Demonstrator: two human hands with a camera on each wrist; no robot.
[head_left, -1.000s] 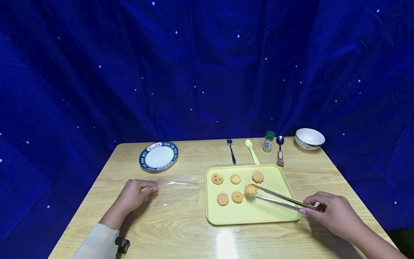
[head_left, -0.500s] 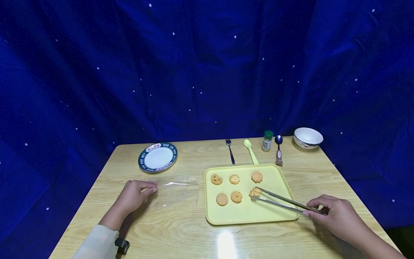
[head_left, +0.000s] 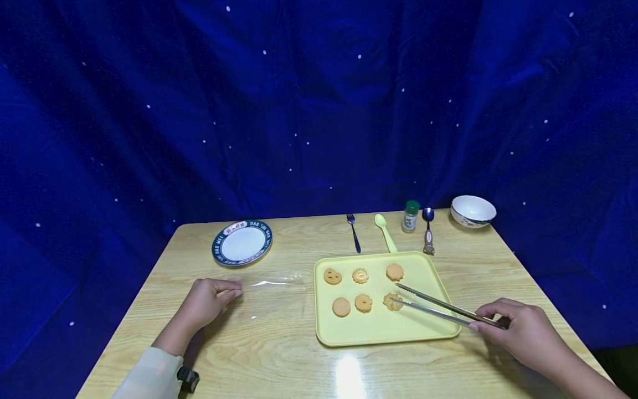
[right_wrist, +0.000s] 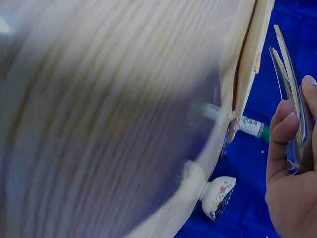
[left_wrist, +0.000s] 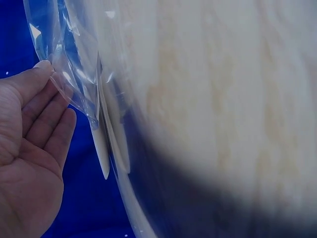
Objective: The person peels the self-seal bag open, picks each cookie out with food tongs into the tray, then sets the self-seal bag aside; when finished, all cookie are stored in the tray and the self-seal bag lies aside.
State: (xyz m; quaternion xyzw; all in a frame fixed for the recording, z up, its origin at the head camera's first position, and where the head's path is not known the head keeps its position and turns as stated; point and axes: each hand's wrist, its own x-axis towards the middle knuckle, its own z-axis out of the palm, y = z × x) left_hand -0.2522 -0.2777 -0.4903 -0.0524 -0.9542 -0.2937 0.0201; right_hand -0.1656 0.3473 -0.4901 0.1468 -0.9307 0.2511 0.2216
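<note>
My left hand (head_left: 205, 302) pinches the edge of a clear plastic bag (head_left: 276, 296) lying on the table. In the left wrist view, thumb and fingertips grip the crinkled bag (left_wrist: 79, 64). My right hand (head_left: 518, 335) holds metal tongs (head_left: 438, 301), their tips spread apart over the yellow tray (head_left: 379, 331). One tip overlaps a ridged flower-shaped cookie (head_left: 390, 305) on the tray; the other sits above it, near a scalloped cookie (head_left: 395, 271). Further left lie a pretzel-shaped cookie (head_left: 332, 276), a swirl cookie (head_left: 360, 276), a round cookie (head_left: 341, 307) and a ring cookie (head_left: 363, 303).
A blue-rimmed plate (head_left: 242, 244) stands back left. Behind the tray are a fork (head_left: 354, 234), a yellow spoon (head_left: 386, 233), a green-capped shaker (head_left: 410, 217) and a dark spoon (head_left: 428, 230). A white bowl (head_left: 473, 211) sits near the table's far right corner.
The flower-shaped cookie, earlier between the tongs' tips, has shifted right and lies on the tray. The tongs have opened off it, the right hand moving slightly right. The left hand stays put.
</note>
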